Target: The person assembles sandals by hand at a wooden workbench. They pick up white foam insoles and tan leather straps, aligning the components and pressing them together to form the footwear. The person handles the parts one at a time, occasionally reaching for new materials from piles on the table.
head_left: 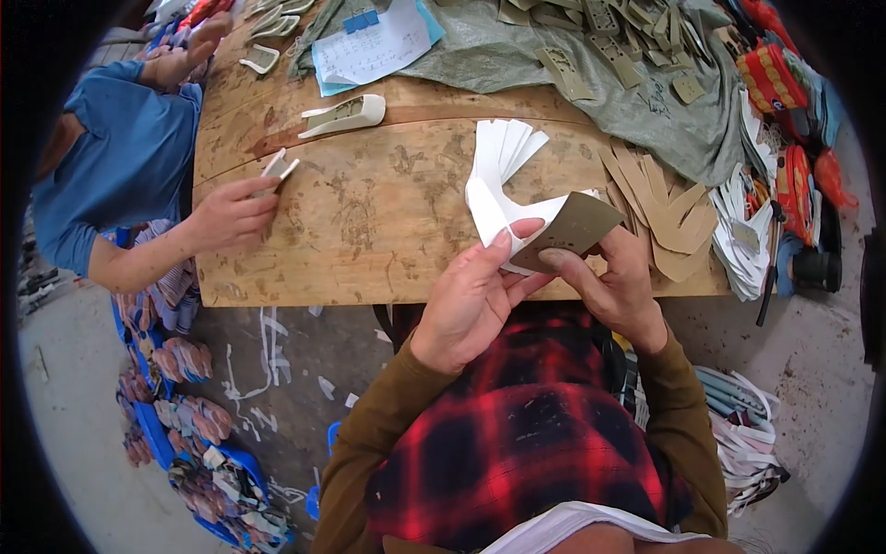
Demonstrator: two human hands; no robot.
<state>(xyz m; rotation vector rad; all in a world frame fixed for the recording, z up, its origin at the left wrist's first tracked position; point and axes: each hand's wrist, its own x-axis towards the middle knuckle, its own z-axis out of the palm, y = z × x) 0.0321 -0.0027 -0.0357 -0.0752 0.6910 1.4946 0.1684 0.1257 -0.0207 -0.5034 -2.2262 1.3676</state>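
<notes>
My left hand (pixel 471 300) pinches a white, curved shoe upper piece (pixel 489 205), thumb on top, close to the table's front edge. My right hand (pixel 620 284) grips an olive insole board (pixel 580 224), its thumb on the board's face. The board is tilted and overlaps the lower right part of the white piece. Whether the two are joined cannot be seen. Behind them, a fan of white strips (pixel 508 148) lies against the white piece's upper end.
Wooden table (pixel 351 222). At left, a co-worker's hand (pixel 235 212) holds a small white-edged piece. A white-rimmed insole (pixel 346 115) and written paper (pixel 374 46) lie farther back. Olive boards (pixel 568 74) sit on a grey-green sheet; brown card pieces (pixel 678 217) and white pieces (pixel 743 240) lie right.
</notes>
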